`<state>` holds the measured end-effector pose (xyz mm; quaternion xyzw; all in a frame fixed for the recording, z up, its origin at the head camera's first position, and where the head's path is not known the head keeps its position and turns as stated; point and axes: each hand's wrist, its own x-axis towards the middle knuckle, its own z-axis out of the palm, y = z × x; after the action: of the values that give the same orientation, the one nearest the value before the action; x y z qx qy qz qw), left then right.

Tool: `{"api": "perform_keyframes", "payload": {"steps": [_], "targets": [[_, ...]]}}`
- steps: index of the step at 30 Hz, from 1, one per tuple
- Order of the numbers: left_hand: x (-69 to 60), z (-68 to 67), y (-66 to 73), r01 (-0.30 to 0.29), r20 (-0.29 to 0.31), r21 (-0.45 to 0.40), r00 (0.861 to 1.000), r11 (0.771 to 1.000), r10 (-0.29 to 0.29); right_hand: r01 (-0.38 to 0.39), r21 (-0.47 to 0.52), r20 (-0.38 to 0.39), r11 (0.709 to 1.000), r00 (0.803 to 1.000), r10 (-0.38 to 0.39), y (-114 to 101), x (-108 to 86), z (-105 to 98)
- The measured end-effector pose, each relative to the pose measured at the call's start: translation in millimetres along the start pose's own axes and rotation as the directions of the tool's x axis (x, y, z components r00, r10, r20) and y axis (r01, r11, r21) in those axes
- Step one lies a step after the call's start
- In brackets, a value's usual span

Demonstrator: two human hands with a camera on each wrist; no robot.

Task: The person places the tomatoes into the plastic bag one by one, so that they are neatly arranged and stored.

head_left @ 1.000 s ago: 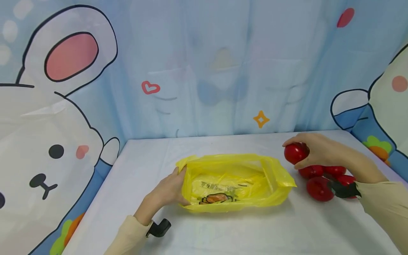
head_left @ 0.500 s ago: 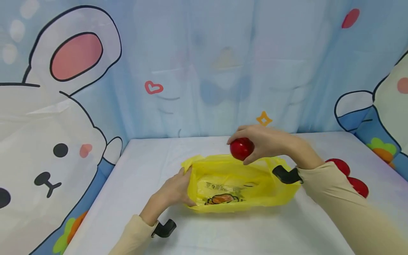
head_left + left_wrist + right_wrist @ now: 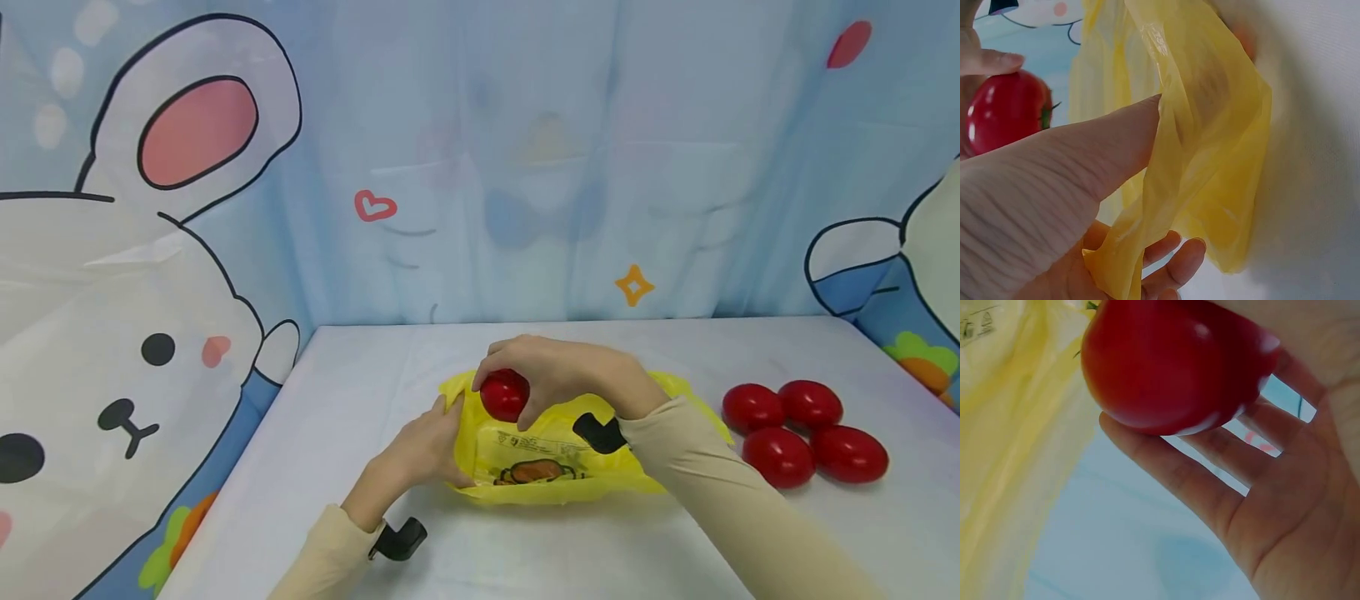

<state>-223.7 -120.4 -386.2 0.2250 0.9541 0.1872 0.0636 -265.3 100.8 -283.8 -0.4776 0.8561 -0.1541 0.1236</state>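
A yellow plastic bag (image 3: 540, 493) lies with its mouth spread wide in the middle of the table. My left hand (image 3: 423, 446) holds the bag's left edge; in the left wrist view the plastic (image 3: 1210, 131) runs between the thumb and the curled fingers. My right hand (image 3: 558, 371) grips a red tomato (image 3: 505, 396) above the bag's left half. Fingers and thumb wrap the tomato (image 3: 1166, 365) in the right wrist view. A green stem shows on that tomato (image 3: 1007, 112) in the left wrist view.
Several red tomatoes (image 3: 780, 458) sit clustered on the white tablecloth (image 3: 600, 542) right of the bag. Behind the table hangs a light blue printed curtain (image 3: 465, 250). The right sleeve (image 3: 735, 492) crosses over the bag's right end.
My right hand has carried the tomato leftward from the cluster to over the bag, and lowered it slightly in the last half second. The left hand keeps its hold on the bag.
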Motion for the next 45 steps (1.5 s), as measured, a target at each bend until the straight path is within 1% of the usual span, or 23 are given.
{"api": "perform_keyframes", "payload": {"steps": [4, 6, 11, 16, 18, 24, 26, 31, 35, 39, 45], "targets": [[0.1, 0.4, -0.5, -0.001, 0.001, -0.001, 1.0, 1.0, 0.001, -0.041, 0.005, 0.043, 0.999, 0.998, 0.04, 4.6, 7.1, 14.1], [0.4, 0.4, -0.1, -0.001, 0.005, -0.001, 1.0, 1.0, 0.001, -0.068, 0.005, 0.066, 0.998, 0.996, 0.068, 8.0, 10.9, 22.7], [1.0, 0.5, 1.5, 0.01, 0.021, 0.002, 1.0, 1.0, -0.01, -0.105, -0.014, 0.119, 0.994, 0.987, 0.106, 16.5, 21.1, 43.5], [1.1, 0.9, 2.5, 0.014, 0.023, 0.019, 1.0, 1.0, -0.015, -0.092, -0.072, 0.108, 0.993, 0.989, 0.099, 23.0, 31.4, 57.3], [1.3, 1.4, 3.4, 0.022, 0.028, 0.022, 0.999, 1.0, -0.023, -0.094, -0.077, 0.106, 0.993, 0.989, 0.102, 25.2, 34.2, 61.4], [1.9, 1.9, 5.5, 0.032, 0.045, 0.022, 0.998, 0.999, -0.033, -0.147, -0.087, 0.113, 0.985, 0.981, 0.156, 34.2, 36.9, 73.9], [1.9, 1.6, 5.7, 0.029, 0.04, 0.03, 0.999, 0.999, -0.03, -0.156, -0.083, 0.097, 0.984, 0.982, 0.164, 36.8, 35.9, 76.8], [1.1, 1.8, 5.5, 0.039, 0.043, 0.015, 0.998, 0.999, -0.039, -0.125, -0.068, 0.065, 0.99, 0.989, 0.13, 40.1, 34.4, 80.7], [-0.4, 2.0, 5.7, 0.05, 0.051, -0.002, 0.997, 0.999, -0.05, -0.131, -0.067, 0.067, 0.989, 0.989, 0.135, 40.4, 35.2, 81.8], [-2.1, 3.2, 5.8, 0.049, 0.052, 0.004, 0.997, 0.999, -0.05, -0.141, -0.062, 0.08, 0.988, 0.986, 0.145, 39.9, 35.8, 83.3], [-1.6, 2.4, 6.1, 0.027, 0.039, 0.041, 0.999, 0.999, -0.029, -0.101, -0.051, 0.068, 0.994, 0.992, 0.105, 37.7, 31.0, 83.2]]}}
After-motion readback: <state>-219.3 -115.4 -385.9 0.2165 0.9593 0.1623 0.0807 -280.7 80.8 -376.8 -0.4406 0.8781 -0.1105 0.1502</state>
